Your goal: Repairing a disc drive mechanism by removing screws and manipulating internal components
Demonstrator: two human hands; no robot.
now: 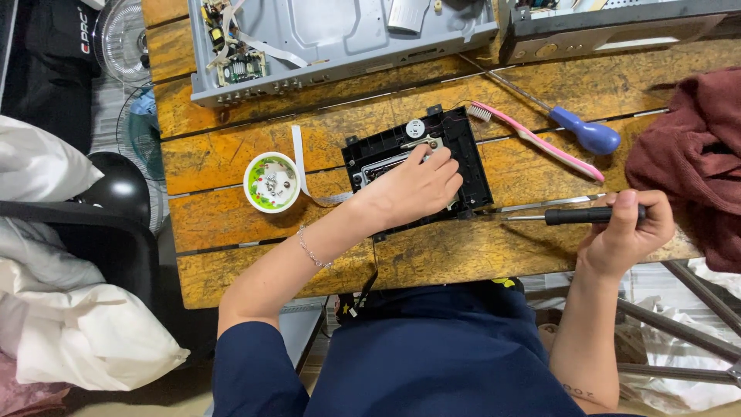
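While the left hand point(417, 185) rests curled, fingertips down, on the black plastic drive module point(421, 166) mid-bench, the right hand point(629, 232) right of the module grips a black-handled screwdriver point(575, 215), tip pointing at the module's lower right corner. White cup point(272, 182) sits left of the module; pink toothbrush point(536, 139) lies upper right.

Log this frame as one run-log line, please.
left hand: resting on black disc-drive module | right hand: gripping black screwdriver | nearby: pink toothbrush, small bowl
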